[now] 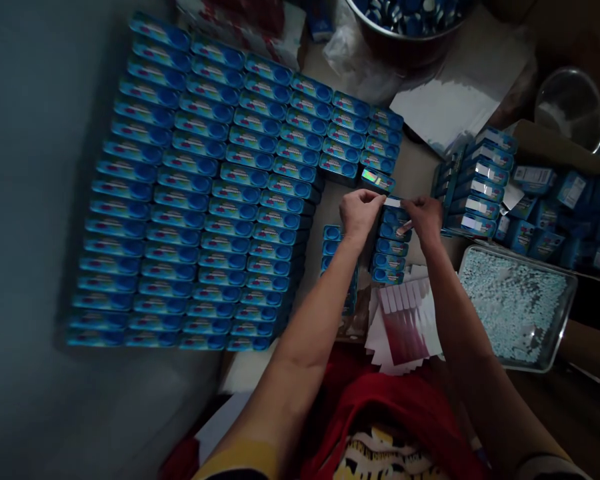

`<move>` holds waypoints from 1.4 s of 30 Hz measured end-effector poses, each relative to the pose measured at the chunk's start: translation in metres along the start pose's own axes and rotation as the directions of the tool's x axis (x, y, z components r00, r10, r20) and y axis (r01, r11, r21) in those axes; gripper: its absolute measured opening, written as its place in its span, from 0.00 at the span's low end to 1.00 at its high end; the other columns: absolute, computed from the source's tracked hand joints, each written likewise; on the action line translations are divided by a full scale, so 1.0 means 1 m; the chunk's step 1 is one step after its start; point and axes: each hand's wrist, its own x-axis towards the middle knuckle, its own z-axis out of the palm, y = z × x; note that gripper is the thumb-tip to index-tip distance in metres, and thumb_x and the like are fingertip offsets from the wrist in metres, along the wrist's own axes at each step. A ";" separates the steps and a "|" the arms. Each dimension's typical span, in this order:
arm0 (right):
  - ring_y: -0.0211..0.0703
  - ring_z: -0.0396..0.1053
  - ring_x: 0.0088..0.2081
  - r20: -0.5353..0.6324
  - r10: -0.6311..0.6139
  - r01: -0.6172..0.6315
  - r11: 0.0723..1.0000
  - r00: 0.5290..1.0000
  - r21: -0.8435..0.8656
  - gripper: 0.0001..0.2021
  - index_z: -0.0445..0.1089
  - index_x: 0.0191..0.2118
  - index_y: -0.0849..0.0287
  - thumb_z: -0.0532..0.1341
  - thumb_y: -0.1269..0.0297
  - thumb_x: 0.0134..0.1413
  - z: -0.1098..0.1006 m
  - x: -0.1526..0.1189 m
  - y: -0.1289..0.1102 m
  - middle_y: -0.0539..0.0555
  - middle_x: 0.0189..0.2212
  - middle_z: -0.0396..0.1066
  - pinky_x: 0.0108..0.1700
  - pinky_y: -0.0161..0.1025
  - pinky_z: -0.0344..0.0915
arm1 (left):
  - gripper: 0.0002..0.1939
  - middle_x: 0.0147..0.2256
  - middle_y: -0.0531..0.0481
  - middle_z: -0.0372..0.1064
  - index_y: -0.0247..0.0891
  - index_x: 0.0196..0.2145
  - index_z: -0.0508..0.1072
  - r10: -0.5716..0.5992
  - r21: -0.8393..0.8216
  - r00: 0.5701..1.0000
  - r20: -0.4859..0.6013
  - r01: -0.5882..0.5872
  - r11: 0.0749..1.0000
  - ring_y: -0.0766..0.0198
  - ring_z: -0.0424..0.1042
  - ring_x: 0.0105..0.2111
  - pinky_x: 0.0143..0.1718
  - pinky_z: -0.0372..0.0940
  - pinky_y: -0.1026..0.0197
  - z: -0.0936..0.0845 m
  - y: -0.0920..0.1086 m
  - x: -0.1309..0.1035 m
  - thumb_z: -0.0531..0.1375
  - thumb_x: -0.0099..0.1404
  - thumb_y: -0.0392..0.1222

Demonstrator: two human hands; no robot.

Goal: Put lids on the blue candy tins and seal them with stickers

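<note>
My left hand [359,215] and my right hand [426,219] meet over a short column of small blue tins [391,247]. Stretched between my fingertips is a narrow shiny sticker strip [393,202], each hand pinching one end, right above the top tin of that column. A second thin strip [405,228] pokes out under my right fingers. Just beyond my left fingertips stands a tin with a rainbow-shiny strip [377,179] on it. Near my forearms lie sheets of shiny strips [405,320] on white paper.
Stacked rows of blue tins [180,200] fill the left side. At right are tins with shiny strips [480,187], a box of blue packs [555,200] and a clear tray of pale pellets [517,307]. A large metal bowl [405,37] stands at the back.
</note>
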 end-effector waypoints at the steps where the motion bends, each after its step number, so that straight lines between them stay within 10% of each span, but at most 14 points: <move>1: 0.48 0.78 0.35 0.000 0.021 -0.021 1.000 1.000 0.006 0.12 0.78 0.32 0.58 0.64 0.55 0.58 0.000 0.000 -0.001 0.53 0.29 0.78 0.35 0.37 0.64 | 0.06 0.32 0.48 0.82 0.40 0.31 0.83 -0.003 -0.011 1.000 0.001 0.003 1.000 0.58 0.79 0.36 0.43 0.69 0.59 0.001 -0.002 0.001 0.70 0.61 0.44; 11: 0.50 0.74 0.36 -0.071 0.053 -0.051 0.998 0.996 0.025 0.10 0.74 0.29 0.56 0.69 0.56 0.52 0.002 0.001 -0.003 0.53 0.27 0.75 0.42 0.43 0.66 | 0.06 0.30 0.47 0.80 0.39 0.28 0.81 -0.037 -0.141 0.999 0.033 0.041 0.989 0.57 0.78 0.36 0.42 0.70 0.59 0.007 -0.016 0.012 0.72 0.57 0.42; 20: 0.48 0.71 0.41 -0.111 0.242 -0.228 0.966 0.964 0.124 0.15 0.67 0.35 0.55 0.71 0.54 0.49 0.010 0.007 0.011 0.51 0.33 0.73 0.46 0.42 0.66 | 0.11 0.24 0.49 0.74 0.40 0.25 0.75 -0.200 -0.222 0.937 0.287 0.269 0.937 0.53 0.77 0.35 0.43 0.70 0.54 0.018 -0.010 0.025 0.74 0.51 0.42; 26: 0.46 0.70 0.40 -0.240 0.076 -0.030 0.981 0.968 0.193 0.11 0.65 0.38 0.54 0.65 0.54 0.60 -0.009 -0.021 0.008 0.51 0.34 0.72 0.47 0.42 0.65 | 0.11 0.41 0.36 0.79 0.41 0.33 0.74 -0.005 0.199 1.000 0.015 0.002 0.980 0.38 0.75 0.56 0.60 0.64 0.44 0.002 0.002 -0.003 0.68 0.55 0.31; 29: 0.44 0.71 0.37 -0.236 0.039 0.042 0.943 0.971 0.330 0.17 0.64 0.39 0.53 0.64 0.45 0.62 -0.017 -0.039 0.002 0.49 0.30 0.70 0.41 0.40 0.66 | 0.03 0.43 0.40 0.80 0.41 0.37 0.74 0.117 0.099 0.993 0.016 -0.118 0.988 0.47 0.78 0.51 0.56 0.67 0.50 -0.018 0.006 -0.040 0.65 0.66 0.39; 32: 0.41 0.70 0.32 -0.177 0.081 0.021 0.860 0.981 0.510 0.21 0.62 0.39 0.52 0.63 0.39 0.61 -0.017 -0.049 -0.007 0.47 0.28 0.67 0.34 0.37 0.64 | 0.16 0.37 0.44 0.80 0.40 0.38 0.76 -0.027 -0.295 0.981 0.193 0.085 0.952 0.55 0.80 0.38 0.44 0.72 0.56 -0.026 0.008 -0.078 0.65 0.69 0.57; 36: 0.37 0.65 0.27 -0.082 0.083 -0.010 0.758 0.993 0.652 0.24 0.59 0.36 0.51 0.64 0.35 0.58 -0.015 -0.058 -0.013 0.45 0.27 0.64 0.30 0.36 0.62 | 0.32 0.36 0.43 0.80 0.37 0.37 0.78 -0.185 -0.550 0.846 0.500 0.475 0.687 0.59 0.80 0.35 0.41 0.74 0.57 -0.020 0.003 -0.103 0.78 0.47 0.66; 42: 0.36 0.69 0.28 0.113 0.102 -0.153 0.652 0.988 0.743 0.28 0.63 0.41 0.51 0.76 0.47 0.39 -0.018 -0.077 0.007 0.43 0.28 0.70 0.33 0.35 0.65 | 0.26 0.28 0.50 0.77 0.37 0.29 0.78 -0.237 -0.564 0.871 0.431 0.465 0.683 0.65 0.75 0.29 0.37 0.72 0.61 -0.021 -0.006 -0.090 0.81 0.40 0.55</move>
